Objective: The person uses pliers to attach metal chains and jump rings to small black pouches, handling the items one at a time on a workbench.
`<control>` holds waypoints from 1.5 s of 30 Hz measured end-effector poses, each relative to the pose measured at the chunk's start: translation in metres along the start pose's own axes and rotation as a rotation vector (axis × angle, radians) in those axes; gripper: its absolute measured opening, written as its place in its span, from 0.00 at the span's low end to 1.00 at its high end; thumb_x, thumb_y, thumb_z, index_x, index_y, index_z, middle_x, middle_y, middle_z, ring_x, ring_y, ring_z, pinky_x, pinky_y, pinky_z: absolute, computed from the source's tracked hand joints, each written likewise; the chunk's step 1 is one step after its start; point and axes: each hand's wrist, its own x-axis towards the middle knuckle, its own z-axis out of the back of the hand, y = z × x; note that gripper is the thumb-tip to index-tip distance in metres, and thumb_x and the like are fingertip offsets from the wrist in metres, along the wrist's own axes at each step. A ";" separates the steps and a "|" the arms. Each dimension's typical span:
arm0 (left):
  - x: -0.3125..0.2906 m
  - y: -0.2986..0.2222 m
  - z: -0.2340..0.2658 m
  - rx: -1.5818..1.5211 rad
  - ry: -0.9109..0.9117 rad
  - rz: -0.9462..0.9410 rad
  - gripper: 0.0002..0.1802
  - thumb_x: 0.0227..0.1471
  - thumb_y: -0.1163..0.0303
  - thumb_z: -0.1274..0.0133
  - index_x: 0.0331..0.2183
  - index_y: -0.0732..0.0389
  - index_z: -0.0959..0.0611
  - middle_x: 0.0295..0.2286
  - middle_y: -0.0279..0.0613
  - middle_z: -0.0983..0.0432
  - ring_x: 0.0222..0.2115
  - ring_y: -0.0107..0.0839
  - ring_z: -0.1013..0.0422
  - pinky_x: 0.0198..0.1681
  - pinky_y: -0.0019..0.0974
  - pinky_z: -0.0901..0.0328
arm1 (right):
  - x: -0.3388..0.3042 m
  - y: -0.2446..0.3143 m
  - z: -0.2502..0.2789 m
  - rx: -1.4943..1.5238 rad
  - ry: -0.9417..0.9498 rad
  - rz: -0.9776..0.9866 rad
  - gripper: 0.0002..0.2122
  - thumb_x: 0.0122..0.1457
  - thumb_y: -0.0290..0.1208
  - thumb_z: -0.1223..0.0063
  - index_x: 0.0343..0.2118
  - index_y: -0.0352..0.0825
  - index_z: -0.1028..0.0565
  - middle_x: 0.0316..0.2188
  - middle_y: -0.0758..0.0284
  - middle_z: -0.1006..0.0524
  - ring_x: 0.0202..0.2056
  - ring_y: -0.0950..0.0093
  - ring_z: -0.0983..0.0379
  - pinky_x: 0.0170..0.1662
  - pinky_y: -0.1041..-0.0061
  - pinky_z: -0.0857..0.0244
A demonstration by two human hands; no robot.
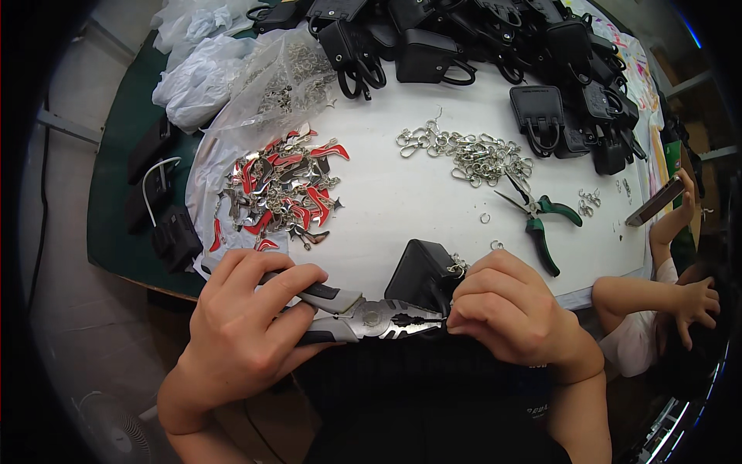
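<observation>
- Clock face taken over whole view.
- At 8 o'clock: left hand (246, 321), curled firmly around handles of steel pliers with grey-and-black grips (372, 319).
- Pliers at 6 o'clock, lying nearly level, nose toward 3 and reaching right fingertips.
- At 4 o'clock: right hand (506, 309), thumb and fingers pressed together at plier nose; cannot tell what is between, hidden by fingers.
- Between 4 and 5: small black box-shaped bag (419, 272), just beyond plier nose; silver metal clasp (458, 265) beside right knuckles.
- At 3: green-handled pliers (532, 207), spread open on white tabletop (371, 197).
- At 2: heap of silver metal clasps (481, 158).
- At 10: pile of red and dark shoe-shaped metal charms (282, 189).
- At 1: many black bags (568, 46), heaped.
</observation>
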 end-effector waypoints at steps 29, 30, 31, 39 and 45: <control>-0.006 0.014 -0.008 0.027 -0.099 0.029 0.24 0.27 0.57 0.28 0.20 0.61 0.24 0.28 0.38 0.23 0.26 0.36 0.28 0.27 0.38 0.35 | -0.066 -0.003 0.057 -0.192 0.126 -0.340 0.28 0.44 0.34 0.30 0.49 0.26 0.27 0.41 0.57 0.26 0.37 0.59 0.27 0.38 0.66 0.30; -0.008 0.013 -0.008 0.031 -0.099 0.032 0.24 0.27 0.57 0.28 0.20 0.61 0.24 0.28 0.38 0.23 0.26 0.36 0.28 0.27 0.38 0.35 | -0.056 0.005 0.057 -0.190 0.125 -0.336 0.28 0.44 0.34 0.30 0.49 0.26 0.27 0.41 0.57 0.26 0.37 0.59 0.27 0.38 0.66 0.30; -0.008 0.012 -0.008 0.023 -0.105 0.059 0.26 0.27 0.55 0.27 0.20 0.62 0.25 0.27 0.40 0.23 0.25 0.38 0.28 0.28 0.39 0.35 | -0.047 0.013 0.057 -0.274 0.146 -0.269 0.31 0.42 0.37 0.29 0.48 0.26 0.27 0.40 0.57 0.26 0.37 0.59 0.27 0.38 0.65 0.30; -0.014 0.013 -0.004 0.006 -0.102 0.066 0.29 0.32 0.52 0.29 0.34 0.63 0.17 0.26 0.39 0.22 0.24 0.38 0.27 0.28 0.38 0.34 | -0.031 0.024 0.059 -0.451 0.209 -0.168 0.35 0.38 0.44 0.29 0.49 0.28 0.26 0.39 0.59 0.27 0.36 0.60 0.28 0.39 0.62 0.30; -0.018 0.017 -0.004 -0.019 -0.088 0.059 0.28 0.33 0.52 0.30 0.34 0.62 0.16 0.25 0.38 0.22 0.24 0.38 0.27 0.28 0.38 0.35 | -0.028 0.027 0.062 -0.463 0.206 -0.130 0.35 0.39 0.46 0.30 0.49 0.29 0.26 0.39 0.60 0.27 0.36 0.60 0.28 0.37 0.62 0.30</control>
